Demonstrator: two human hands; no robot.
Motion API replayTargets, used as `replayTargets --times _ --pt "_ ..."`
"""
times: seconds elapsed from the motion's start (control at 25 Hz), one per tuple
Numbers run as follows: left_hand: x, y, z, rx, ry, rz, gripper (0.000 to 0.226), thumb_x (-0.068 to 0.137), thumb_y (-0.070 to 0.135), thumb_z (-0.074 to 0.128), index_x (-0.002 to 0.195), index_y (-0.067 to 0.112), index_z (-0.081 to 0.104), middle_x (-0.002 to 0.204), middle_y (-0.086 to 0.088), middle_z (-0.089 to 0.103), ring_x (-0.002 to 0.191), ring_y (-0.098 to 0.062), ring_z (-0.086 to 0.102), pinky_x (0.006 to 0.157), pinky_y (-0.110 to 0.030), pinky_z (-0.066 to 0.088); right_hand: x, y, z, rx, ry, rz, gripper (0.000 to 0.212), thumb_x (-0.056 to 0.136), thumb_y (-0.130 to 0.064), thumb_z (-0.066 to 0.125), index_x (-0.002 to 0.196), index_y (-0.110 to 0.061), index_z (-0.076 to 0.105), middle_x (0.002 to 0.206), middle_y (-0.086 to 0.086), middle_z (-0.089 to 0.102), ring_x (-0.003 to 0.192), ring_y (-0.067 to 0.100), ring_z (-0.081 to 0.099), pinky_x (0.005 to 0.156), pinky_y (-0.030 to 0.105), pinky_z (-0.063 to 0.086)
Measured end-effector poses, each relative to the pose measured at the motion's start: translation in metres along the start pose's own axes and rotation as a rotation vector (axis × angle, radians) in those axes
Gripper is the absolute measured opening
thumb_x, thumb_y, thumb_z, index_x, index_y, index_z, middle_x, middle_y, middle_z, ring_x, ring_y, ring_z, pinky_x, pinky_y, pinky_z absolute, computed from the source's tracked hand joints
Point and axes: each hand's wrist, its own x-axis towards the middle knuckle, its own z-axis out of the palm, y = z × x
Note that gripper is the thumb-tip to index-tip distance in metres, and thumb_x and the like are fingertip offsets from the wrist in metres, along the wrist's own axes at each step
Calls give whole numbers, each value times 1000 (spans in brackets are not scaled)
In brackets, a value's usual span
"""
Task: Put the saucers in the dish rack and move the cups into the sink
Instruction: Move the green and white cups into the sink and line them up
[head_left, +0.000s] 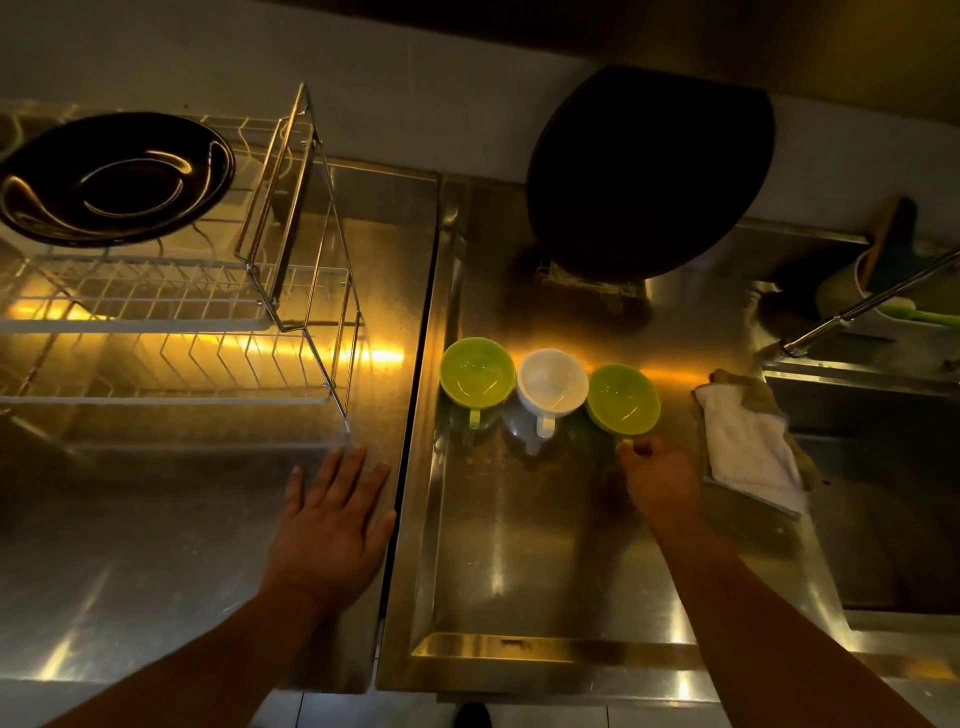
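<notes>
The right hand (657, 475) is closed at the handle of the right green cup (623, 399); the fingers are curled at the handle on the cup's near side, though whether the pinch is fully made cannot be told from this angle; the cup rests upright on the steel drainboard (545, 545). The left hand (332, 525) lies open and flat, palm down, on the counter (130, 545) to the left, holding nothing; its fingertips are just beside the near right corner of the dish rack (171, 332).

Step in hand, by judgement: the cup-moving part of the task, starting with the rightmost cup; the next move calls for a firm hold on the handle, a lift clear of the neighbouring cup, and a carry to the right over the white cloth (748, 457) into the sink (883, 519).

Containers: three cups stand in a row across the drainboard, the left green cup (477, 371), the white cup (551, 382) and the right green one, each touching or nearly touching its neighbour; all three appear empty, handles pointing near. The rack's lower tier shows no dishes in its slots; a dark bowl (114, 176) sits on the upper tier at far left. No saucers can be made out with certainty in this dim light. The sink at the right edge shows no contents in its visible part; a holder (852, 291) at far right contains utensils.
</notes>
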Motion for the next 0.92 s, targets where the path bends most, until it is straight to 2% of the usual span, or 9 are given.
replayTargets --times 0.12,0.2,0.32,0.44,0.6,0.68,0.76,0.84,0.92 --pt "0 -1 0 5 -4 -5 63 101 62 16 158 37 6 169 1 -4 154 -20 -11 122 -59 2 -11 -8 1 48 109 40 19 92 -33 63 92 -14 63 73 2 60 65 16 57 52 23 33" --pt "1 0 -1 9 -12 -12 63 101 62 16 159 37 7 169 0 -2 154 -20 -11 122 -59 3 -25 -17 14 61 168 -29 24 90 -40 63 89 -17 58 74 2 61 67 16 58 54 24 38" --pt "0 1 -3 14 -16 -12 64 101 62 16 159 36 7 169 0 -2 154 -20 -11 122 -59 3 -43 -42 43 -41 -8 -172 31 85 -54 64 84 -24 58 72 -5 63 66 11 60 60 29 44" --pt "0 2 -4 15 -21 -14 64 101 62 15 159 36 7 169 0 -2 154 -20 -11 122 -58 0 -41 -61 58 -26 -7 -221 25 84 -47 69 82 -24 57 72 -11 59 66 8 56 60 27 38" --pt "0 2 -5 7 -24 -15 64 101 63 14 159 36 7 169 0 -4 154 -20 -12 122 -58 0 -37 -58 58 -112 49 -314 21 92 -36 63 77 -24 54 69 -4 57 69 19 62 53 23 33" --pt "0 3 -5 10 -16 -20 64 101 62 16 159 36 6 169 0 -3 154 -20 -11 122 -59 2 -41 -59 57 -73 115 -311 20 90 -41 62 85 -22 56 74 -3 60 71 19 63 56 24 38" --pt "-1 3 -5 7 -15 -22 64 101 62 16 159 36 6 169 0 -2 154 -20 -10 122 -59 3 -52 -68 66 -63 191 -329 26 86 -52 61 90 -28 53 76 -7 61 68 12 60 57 23 41" --pt "-1 4 -6 2 -18 -20 64 101 62 15 159 36 7 169 0 -1 154 -20 -10 122 -58 2 -67 -85 87 -138 86 -397 27 85 -62 55 84 -36 51 71 -14 59 62 3 56 52 20 40" --pt "0 4 -6 -10 -21 -15 64 101 63 15 158 37 7 169 1 -1 154 -20 -10 122 -58 0 -71 -101 106 -159 -59 -419 28 85 -64 54 84 -35 55 72 -14 61 65 3 57 56 25 46"
